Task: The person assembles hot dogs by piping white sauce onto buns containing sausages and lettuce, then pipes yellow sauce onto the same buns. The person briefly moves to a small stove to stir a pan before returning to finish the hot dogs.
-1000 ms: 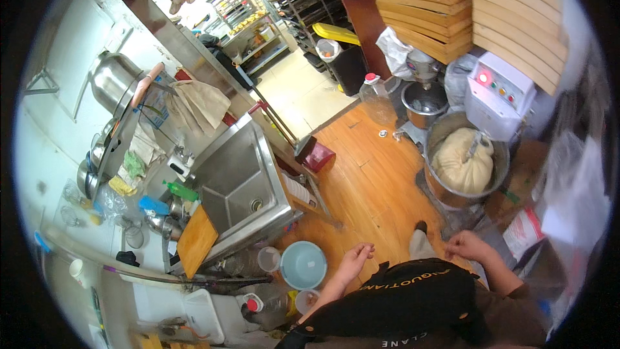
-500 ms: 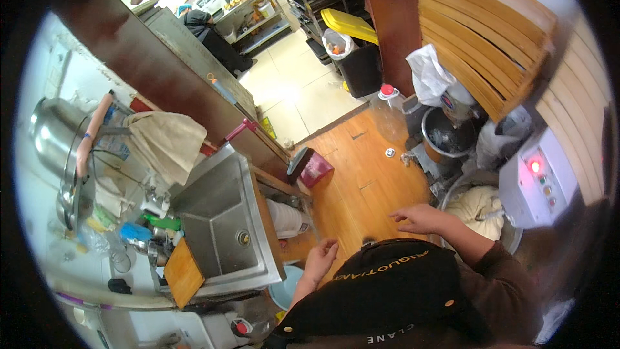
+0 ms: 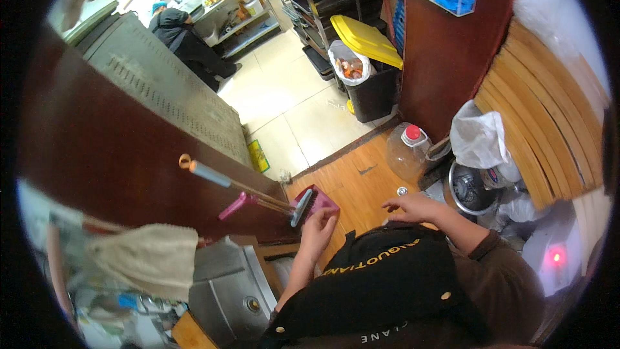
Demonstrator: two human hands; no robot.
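Observation:
My left hand is held out in front of my black apron, its fingers loosely bent and nothing in them. In the picture it overlaps the lower edge of a pink dustpan, with no grip on it. A broom with a blue-grey head leans there, its stick slanting up to the left. My right hand hovers over the wooden floor, empty, fingers apart. Nearest to it are a small round cap on the floor and a large clear plastic jug with a red lid.
Ahead, a doorway opens onto a tiled floor. A black bin with a yellow lid stands beyond it at the right. A person works at far left. A metal sink is at my left; a bucket and wooden slats are at my right.
The doorway, bin and jug appear closer, and the sink has slid toward the lower left as my view moved forward. Both hands stay empty in front of me.

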